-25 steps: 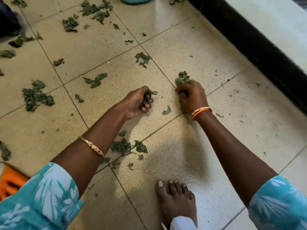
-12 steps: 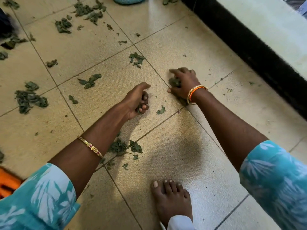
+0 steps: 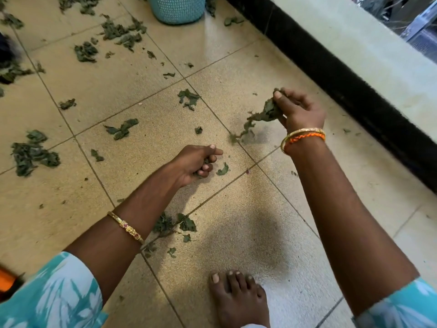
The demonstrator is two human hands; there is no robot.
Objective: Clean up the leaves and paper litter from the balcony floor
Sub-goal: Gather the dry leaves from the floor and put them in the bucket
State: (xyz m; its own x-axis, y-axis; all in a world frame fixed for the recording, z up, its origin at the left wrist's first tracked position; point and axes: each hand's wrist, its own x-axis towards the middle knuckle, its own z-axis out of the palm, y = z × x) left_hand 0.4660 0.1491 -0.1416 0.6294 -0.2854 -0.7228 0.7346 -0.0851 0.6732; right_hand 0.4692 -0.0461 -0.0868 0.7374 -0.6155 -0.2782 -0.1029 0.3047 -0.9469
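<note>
Dark green dried leaves lie scattered over the beige tiled balcony floor [image 3: 272,233]. My right hand [image 3: 299,112] is lifted above the floor and grips a clump of leaves [image 3: 264,114] that trails down to the left. My left hand [image 3: 197,163] stays low over the tiles, fingers curled round a few leaf bits. One small leaf [image 3: 222,169] lies just right of that hand. A leaf patch [image 3: 175,224] sits under my left forearm, and a larger pile [image 3: 32,153] lies at the far left.
A light blue basket [image 3: 177,8] stands at the top centre. A black skirting strip [image 3: 354,86] and pale ledge run along the right. My bare foot [image 3: 238,297] is planted at the bottom centre. Something orange [image 3: 6,280] shows at the left edge.
My right hand has risen from the floor with a clump of leaves and moved right. My left hand has stayed closed in about the same place.
</note>
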